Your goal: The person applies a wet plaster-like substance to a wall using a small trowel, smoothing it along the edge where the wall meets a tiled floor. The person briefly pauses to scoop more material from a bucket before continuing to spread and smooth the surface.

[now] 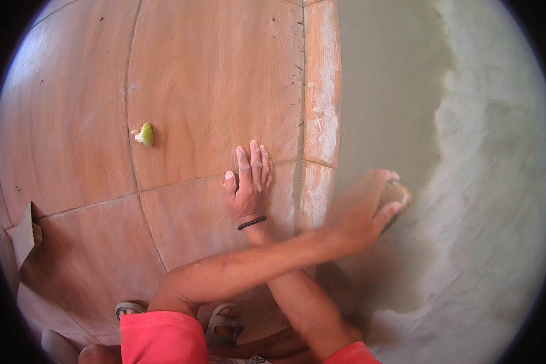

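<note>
- Sandals [213, 330], two, nearest the lower edge: a foot shifting on the tiles [79, 164] could upset the person's balance.
- Forearms [242, 267], two, crossed, the left over the right: a wide sweep could knock one against the other.
- Left hand [364, 209], one, fingers curled around one small tool [399, 192]; the tool is at the wet-looking grey surface [394, 79], contact impossible to tell through blur. A loose hold could let it slip; a tilted edge could gouge the coating.
- Right hand [249, 188], one, with one dark bracelet [252, 222]: fingers extended, slightly apart, holding nothing, set on the tiles. Dusty fingertips might slide under weight.
- Green-and-white scrap [145, 134], one, farther off on the tiles: a hand moved there could crush it.
- Pale-smeared edging strip [321, 91], running away between tiles and grey surface: an overlong stroke could smear it further.
</note>
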Demonstrator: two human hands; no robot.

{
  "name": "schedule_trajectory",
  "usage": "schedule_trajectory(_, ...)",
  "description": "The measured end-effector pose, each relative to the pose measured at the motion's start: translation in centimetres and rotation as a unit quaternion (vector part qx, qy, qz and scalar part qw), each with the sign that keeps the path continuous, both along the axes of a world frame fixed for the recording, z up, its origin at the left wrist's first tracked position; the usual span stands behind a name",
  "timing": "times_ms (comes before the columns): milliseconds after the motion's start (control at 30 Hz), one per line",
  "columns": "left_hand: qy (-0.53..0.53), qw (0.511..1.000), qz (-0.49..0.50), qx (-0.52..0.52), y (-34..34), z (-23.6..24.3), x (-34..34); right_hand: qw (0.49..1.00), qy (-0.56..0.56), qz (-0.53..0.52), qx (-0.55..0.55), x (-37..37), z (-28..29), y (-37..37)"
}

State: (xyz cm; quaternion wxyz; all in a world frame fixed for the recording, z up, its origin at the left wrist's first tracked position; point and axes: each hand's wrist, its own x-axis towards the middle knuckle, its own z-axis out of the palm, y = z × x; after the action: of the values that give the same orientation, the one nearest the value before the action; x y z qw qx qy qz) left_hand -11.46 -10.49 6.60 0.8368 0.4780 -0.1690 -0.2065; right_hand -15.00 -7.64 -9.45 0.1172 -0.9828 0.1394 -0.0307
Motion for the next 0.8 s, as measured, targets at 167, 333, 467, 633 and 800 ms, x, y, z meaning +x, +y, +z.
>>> schedule_trajectory(167,0.341,0.934,-0.093,-0.062,1.7,-9.1,7.4,0.999,-0.032,-0.008,0.016,-0.4,-0.8,0.3)
schedule_trajectory(333,0.360,0.928,0.006,-0.100,-0.1,-11.9,8.3,0.995,-0.078,0.043,0.045,-0.6,-2.5,-0.5)
schedule_trajectory(467,0.386,0.915,0.017,-0.112,-2.3,-11.1,9.1,0.995,-0.072,0.047,0.056,-1.0,-0.7,-0.3)
schedule_trajectory(633,0.385,0.916,0.038,-0.103,-2.9,-11.6,10.4,0.993,0.017,0.001,0.115,-10.2,0.6,3.1)
schedule_trajectory(800,0.355,0.921,0.058,-0.148,-5.5,-13.3,11.6,0.999,0.000,0.007,0.044,-12.3,-0.9,3.5)
